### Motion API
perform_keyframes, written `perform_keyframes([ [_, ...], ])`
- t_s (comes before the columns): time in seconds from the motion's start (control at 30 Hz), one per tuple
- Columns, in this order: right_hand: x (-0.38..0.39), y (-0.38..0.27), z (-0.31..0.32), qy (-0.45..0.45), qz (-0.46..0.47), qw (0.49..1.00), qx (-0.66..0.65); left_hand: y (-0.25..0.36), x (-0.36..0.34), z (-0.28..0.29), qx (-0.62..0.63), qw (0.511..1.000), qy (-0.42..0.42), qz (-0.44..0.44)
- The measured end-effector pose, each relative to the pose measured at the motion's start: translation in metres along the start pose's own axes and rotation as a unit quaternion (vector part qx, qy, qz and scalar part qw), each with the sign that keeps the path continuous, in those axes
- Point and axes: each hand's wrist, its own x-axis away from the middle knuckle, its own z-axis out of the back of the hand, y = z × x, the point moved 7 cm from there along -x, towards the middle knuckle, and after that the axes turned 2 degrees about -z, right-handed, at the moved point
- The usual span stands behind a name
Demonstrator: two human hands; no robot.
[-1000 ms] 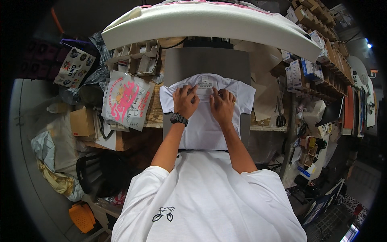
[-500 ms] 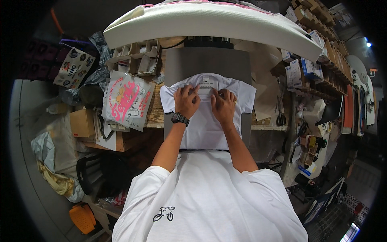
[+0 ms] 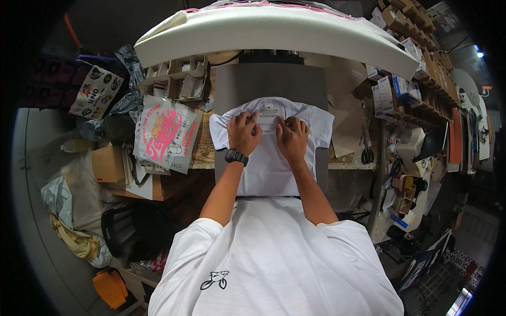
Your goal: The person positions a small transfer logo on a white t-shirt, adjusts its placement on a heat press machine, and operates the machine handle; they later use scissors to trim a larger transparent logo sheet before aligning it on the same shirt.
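Observation:
A small white T-shirt lies over a grey flat board, its collar toward the far side and its short sleeves spread to both sides. A printed label shows inside the neck. My left hand, with a dark watch at the wrist, has its fingers bent onto the fabric just left of the label. On the label's other side, my right hand pinches the cloth near the neckline with curled fingers. Fingertips of both hands are partly hidden by the hands themselves.
A long white padded piece arches across the far side. On the left lie printed film sheets and a divided cardboard tray. Black scissors rest on the wooden table at right, near shelves of small boxes.
Both hands stay at the T-shirt's neckline with almost no movement. The whole view has shifted very slightly.

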Motion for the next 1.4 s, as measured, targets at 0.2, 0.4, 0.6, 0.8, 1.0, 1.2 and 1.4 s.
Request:
perform_keyframes([
  [0.2,0.0005,0.0001,0.0,0.003,0.004,1.0,0.001,0.0011,-0.0008,0.0004,-0.001,1.0,-0.006,-0.003],
  [0.4,0.0019,0.0005,-0.0004,0.007,0.007,1.0,0.012,0.0031,0.0005,0.0024,-0.006,1.0,-0.005,-0.01],
  [0.6,0.001,0.0011,-0.0017,0.002,0.004,1.0,0.013,0.0013,0.0001,-0.0002,-0.002,1.0,-0.012,-0.014],
  [0.8,0.0006,0.0026,-0.0015,0.012,-0.004,1.0,0.001,0.0013,0.0003,-0.0011,-0.008,1.0,-0.016,-0.015],
  [1.0,0.0007,0.0035,-0.0029,0.007,-0.009,1.0,0.008,0.0004,0.0003,-0.0015,-0.008,1.0,-0.018,-0.017],
  [1.2,0.001,0.0012,-0.0005,-0.006,-0.004,1.0,-0.008,0.0016,0.0002,0.0016,0.0,1.0,-0.005,-0.01],
  [1.4,0.0006,0.0012,-0.0023,-0.011,-0.001,1.0,0.008,0.001,0.0006,-0.0006,-0.015,0.999,-0.029,-0.004],
])
